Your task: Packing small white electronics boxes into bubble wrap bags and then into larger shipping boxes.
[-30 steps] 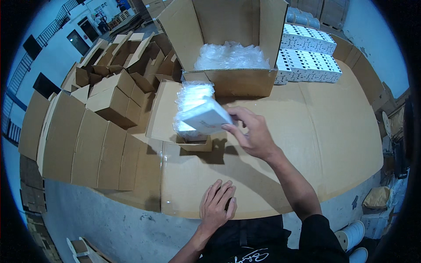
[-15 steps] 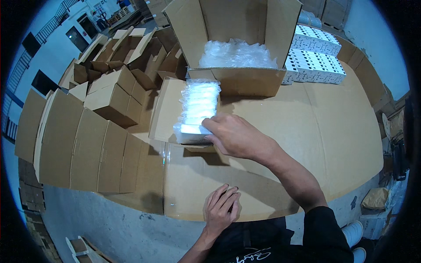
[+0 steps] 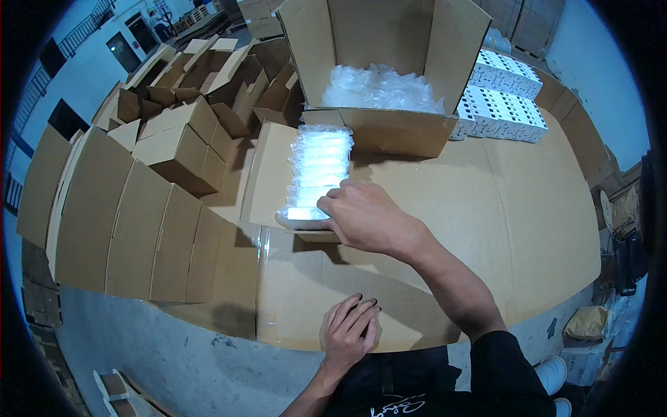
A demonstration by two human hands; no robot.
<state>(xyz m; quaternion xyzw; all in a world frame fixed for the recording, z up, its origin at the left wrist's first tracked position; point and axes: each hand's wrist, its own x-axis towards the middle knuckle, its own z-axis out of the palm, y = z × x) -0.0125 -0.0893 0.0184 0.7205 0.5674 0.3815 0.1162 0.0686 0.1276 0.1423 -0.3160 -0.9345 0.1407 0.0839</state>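
Note:
A small open cardboard box (image 3: 264, 181) stands in the middle of the table, with a flap folded out to its left. Filling it is a tight row of white packets (image 3: 321, 167) in clear bubble wrap. My right hand (image 3: 372, 217) reaches over the box's near right corner, thumb and fingers pinched on the nearest wrapped packet (image 3: 306, 214). Part of that packet is hidden behind the fingers. By the table's front edge my left hand (image 3: 351, 329) rests on the cardboard surface, holding nothing, its fingers stretched out.
Behind stands a large open carton (image 3: 389, 132) holding clear plastic wrap (image 3: 382, 87). White patterned boxes (image 3: 504, 111) are stacked at the back right. Several open cardboard boxes (image 3: 180, 146) crowd the left, and upright carton panels (image 3: 139, 229) line the near left.
The view has shifted slightly. My right hand stays at the near end of the packet row, its fingers a little lower on the nearest packet. My left hand has not moved.

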